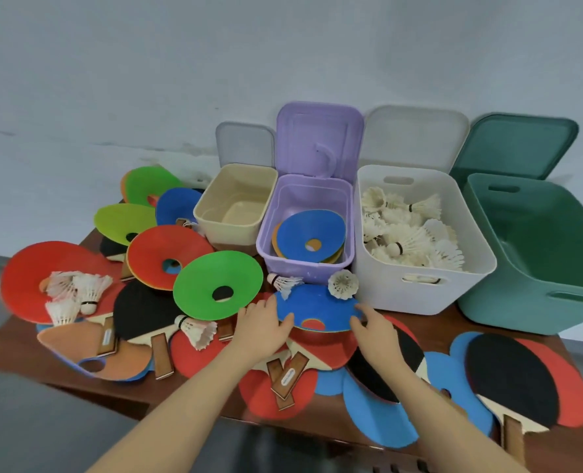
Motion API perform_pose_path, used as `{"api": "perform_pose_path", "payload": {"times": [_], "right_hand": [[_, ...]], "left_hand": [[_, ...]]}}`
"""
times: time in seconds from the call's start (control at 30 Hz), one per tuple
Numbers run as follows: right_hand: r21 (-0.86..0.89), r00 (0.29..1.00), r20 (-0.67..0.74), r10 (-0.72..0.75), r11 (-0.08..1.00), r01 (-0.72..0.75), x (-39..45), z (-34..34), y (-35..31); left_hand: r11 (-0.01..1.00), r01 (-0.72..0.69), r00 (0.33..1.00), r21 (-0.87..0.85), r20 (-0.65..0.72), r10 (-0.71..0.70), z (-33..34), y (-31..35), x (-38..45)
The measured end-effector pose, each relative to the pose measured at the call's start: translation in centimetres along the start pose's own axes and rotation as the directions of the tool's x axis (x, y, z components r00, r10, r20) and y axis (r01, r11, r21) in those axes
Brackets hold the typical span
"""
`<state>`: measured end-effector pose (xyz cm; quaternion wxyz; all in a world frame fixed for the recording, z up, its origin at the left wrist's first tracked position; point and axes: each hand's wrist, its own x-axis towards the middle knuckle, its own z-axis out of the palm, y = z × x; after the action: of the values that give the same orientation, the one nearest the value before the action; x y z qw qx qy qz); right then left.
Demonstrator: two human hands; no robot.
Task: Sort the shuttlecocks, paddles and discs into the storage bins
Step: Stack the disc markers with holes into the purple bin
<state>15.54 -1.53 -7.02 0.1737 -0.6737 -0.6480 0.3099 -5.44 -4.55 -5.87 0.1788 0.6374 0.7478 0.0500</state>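
Both hands' grip pinching blue disc [317, 307], left hand [261, 327], right hand [377, 331], disc's hole toward the person

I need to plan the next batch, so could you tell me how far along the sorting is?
Partly done. The white bin holds many shuttlecocks, and the purple bin has a few discs. In hand: the left hand and right hand are at a blue disc. Left: many discs, all the paddles and several shuttlecocks on the table; the beige bin and green bin look empty.
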Motion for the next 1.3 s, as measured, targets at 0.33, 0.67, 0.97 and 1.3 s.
{"api": "perform_pose_path", "payload": {"times": [0.33, 0.67, 0.97, 1.3], "right_hand": [[0.352, 0.97, -0.161, 0.183, 0.929, -0.117, -2.4, 0.9, -0.9], [0.367, 0.938, -0.221, 0.267, 0.914, -0.173, -4.1, 0.1, -2.1], [0.235, 0.976, 0.051, 0.212, 0.947, -0.219, -5.1, 1.8, -0.1], [0.313, 0.992, 0.047, 0.121, 0.941, -0.13, -5.6, 1.5, 1.2]], "left_hand": [[0.921, 0.021, 0.996, -0.39, 0.085, 0.014, 1.5, -1.7, 0.9], [0.847, -0.069, 0.998, -0.527, -0.03, 0.063, -1.1, -2.0, 0.3], [0.89, 0.017, 0.999, -0.455, -0.022, -0.03, -0.9, -2.4, -2.0], [0.883, -0.056, 0.969, -0.465, -0.238, -0.064, -2.1, -2.2, -4.9]]}}
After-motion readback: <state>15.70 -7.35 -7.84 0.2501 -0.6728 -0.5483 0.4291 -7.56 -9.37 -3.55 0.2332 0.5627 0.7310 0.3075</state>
